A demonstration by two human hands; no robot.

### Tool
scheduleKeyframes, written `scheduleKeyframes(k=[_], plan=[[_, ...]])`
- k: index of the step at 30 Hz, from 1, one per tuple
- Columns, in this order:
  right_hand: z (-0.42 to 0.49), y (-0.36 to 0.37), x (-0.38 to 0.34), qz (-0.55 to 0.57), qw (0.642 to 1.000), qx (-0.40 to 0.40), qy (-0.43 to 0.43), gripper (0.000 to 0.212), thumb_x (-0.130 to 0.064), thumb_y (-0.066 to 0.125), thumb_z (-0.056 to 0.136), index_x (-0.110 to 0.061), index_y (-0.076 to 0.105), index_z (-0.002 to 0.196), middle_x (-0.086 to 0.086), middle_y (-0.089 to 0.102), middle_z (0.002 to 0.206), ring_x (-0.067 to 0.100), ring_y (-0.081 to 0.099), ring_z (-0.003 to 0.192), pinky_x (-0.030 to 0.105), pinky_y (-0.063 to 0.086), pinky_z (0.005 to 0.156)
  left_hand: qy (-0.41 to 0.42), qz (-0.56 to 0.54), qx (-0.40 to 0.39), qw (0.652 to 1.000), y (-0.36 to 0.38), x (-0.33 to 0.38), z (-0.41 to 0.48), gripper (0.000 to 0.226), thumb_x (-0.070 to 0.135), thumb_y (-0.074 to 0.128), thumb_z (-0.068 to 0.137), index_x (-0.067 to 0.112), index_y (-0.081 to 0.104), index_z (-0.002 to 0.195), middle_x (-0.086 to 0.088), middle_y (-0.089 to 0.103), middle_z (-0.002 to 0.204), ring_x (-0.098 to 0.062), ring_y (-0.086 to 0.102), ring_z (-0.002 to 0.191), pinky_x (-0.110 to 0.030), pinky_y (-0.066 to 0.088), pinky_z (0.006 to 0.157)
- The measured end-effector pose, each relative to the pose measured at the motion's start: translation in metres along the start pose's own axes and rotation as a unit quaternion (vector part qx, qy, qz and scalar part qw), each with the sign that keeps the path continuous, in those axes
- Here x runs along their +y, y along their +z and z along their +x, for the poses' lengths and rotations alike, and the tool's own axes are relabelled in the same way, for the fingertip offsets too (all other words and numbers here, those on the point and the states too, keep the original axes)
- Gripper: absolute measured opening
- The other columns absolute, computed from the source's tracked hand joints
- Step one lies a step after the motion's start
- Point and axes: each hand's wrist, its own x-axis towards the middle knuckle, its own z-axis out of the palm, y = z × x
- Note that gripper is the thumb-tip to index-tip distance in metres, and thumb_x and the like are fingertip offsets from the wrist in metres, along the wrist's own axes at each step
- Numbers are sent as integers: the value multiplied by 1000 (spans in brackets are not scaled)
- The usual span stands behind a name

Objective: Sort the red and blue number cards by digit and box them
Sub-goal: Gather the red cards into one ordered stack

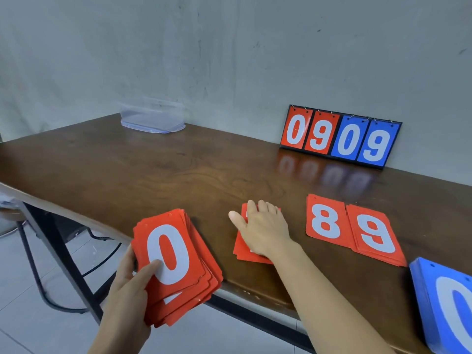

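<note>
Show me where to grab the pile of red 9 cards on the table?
Probably its right long edge, coming from the right. The red 9 pile lies flat, and the red 8 pile sits against its left edge, blocking fingers there. The right edge faces bare table. Pinch the whole fanned pile, thumb on top.

left hand (132, 279) at lower left of frame, bare, wrist and forearm uncovered, right hand (263, 231) at lower centre, bare, long uncovered forearm running to bottom edge, slim wrists, nails too blurred to note
</note>
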Motion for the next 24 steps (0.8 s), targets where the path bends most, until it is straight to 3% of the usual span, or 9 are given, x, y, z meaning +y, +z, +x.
scheduleKeyframes(k=[6, 10, 12, 15, 18, 24], plan=[[-52, 8, -28, 42, 997, 10, -61, 71, -60, 15, 97, -16, 17, 153, 10, 15, 159, 22, 8, 147, 39, 5, 121, -17, -16, -30, 999, -2, 4, -4, 47, 7, 54, 94, 40, 56, 127, -1, 73, 107, -30, 69, 97, -45, 55, 79], [-74, 3, -6, 109, 991, 67, -42, 67, -61, 15, 96, -25, 23, 151, -4, 22, 158, 10, 13, 145, 28, 3, 119, -11, -16, -57, 998, 2, 3, -7, 48, 2, 51, 94, 38, 58, 124, 1, 73, 107, -24, 72, 91, -36, 56, 67], [-88, 3, 10, 110, 987, 119, 0, 67, -62, 15, 95, -26, 31, 149, -7, 33, 153, 9, 24, 142, 25, 9, 117, -11, -16, -66, 998, 7, 1, -10, 48, 1, 50, 94, 40, 58, 120, 4, 74, 100, -20, 73, 84, -32, 57, 58], [-106, 10, 20, 151, 976, 145, 57, 72, -67, 14, 91, -26, 43, 142, -10, 51, 139, 11, 42, 131, 30, 28, 112, -6, -16, -65, 998, 13, -6, -16, 51, 2, 51, 94, 40, 53, 127, 7, 74, 100, -17, 72, 85, -30, 56, 60], [-113, 24, 10, 166, 970, 171, 38, 83, -73, 6, 82, -29, 51, 135, -13, 60, 125, 8, 51, 117, 30, 44, 99, 0, -10, -63, 998, 16, -11, -21, 53, 3, 51, 95, 44, 49, 129, 10, 72, 104, -16, 71, 92, -35, 56, 69], [-121, 36, -44, 163, 951, 262, -19, 62, -54, 22, 97, -16, 66, 118, -7, 71, 104, 14, 65, 99, 30, 54, 78, 5, 5, -66, 998, 15, -12, -28, 54, 4, 52, 94, 49, 49, 124, 12, 71, 108, -14, 69, 96, -37, 55, 78]])
